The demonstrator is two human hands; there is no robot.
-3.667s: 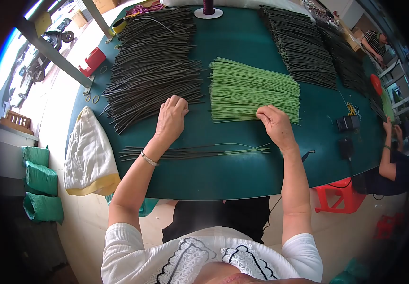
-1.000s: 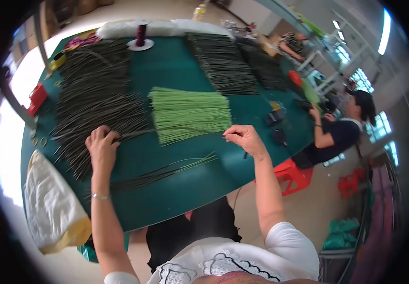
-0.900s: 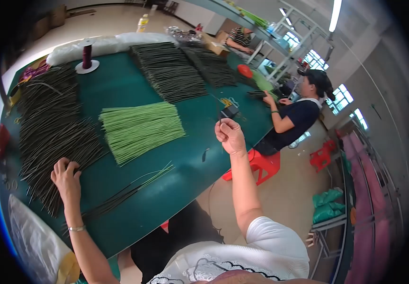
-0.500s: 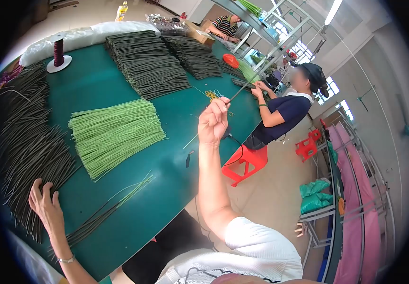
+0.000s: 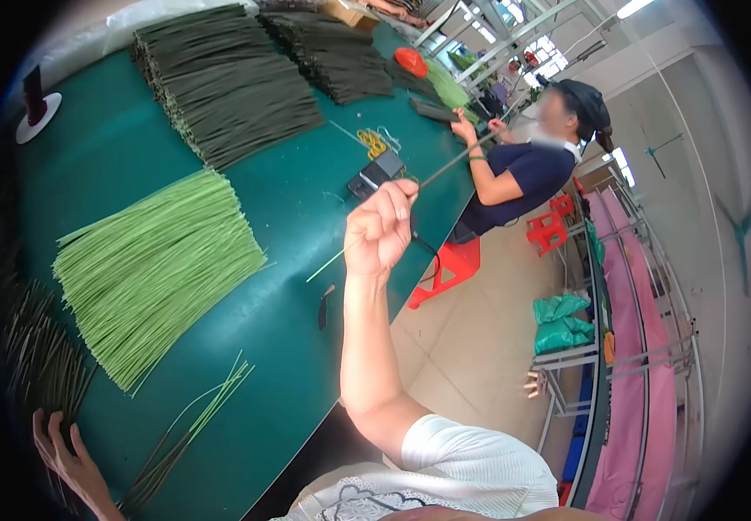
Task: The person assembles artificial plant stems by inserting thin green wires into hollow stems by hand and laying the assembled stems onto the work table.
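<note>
Out past the curled fingers of the right hand (image 5: 382,227), above the table (image 5: 263,382), a thin dark rod (image 5: 460,160) points up and away; behind the fist a slim green end (image 5: 324,267) sticks out. These look like one piece, though the fist hides the join. The right fingers are closed firmly around it. Those of the left hand (image 5: 72,456) are spread over the near end of the dark pile (image 5: 41,347), with no stem visibly pinched; whether they press on it is hard to tell.

The rod should be light and fairly stiff, since it stands out straight from the fist with hardly a sag. The green end is thinner and probably bends more easily. Smooth sides could let it turn or slide, so the best hold seems to be where dark meets green, with the fingertips snug but not crushing.

Between the two hands, beyond the left fingers, is the green pile (image 5: 158,269); nearer, just right of those fingers, lie a few loose stems (image 5: 186,434). Just beyond the right knuckles sits a black box (image 5: 367,181).
</note>
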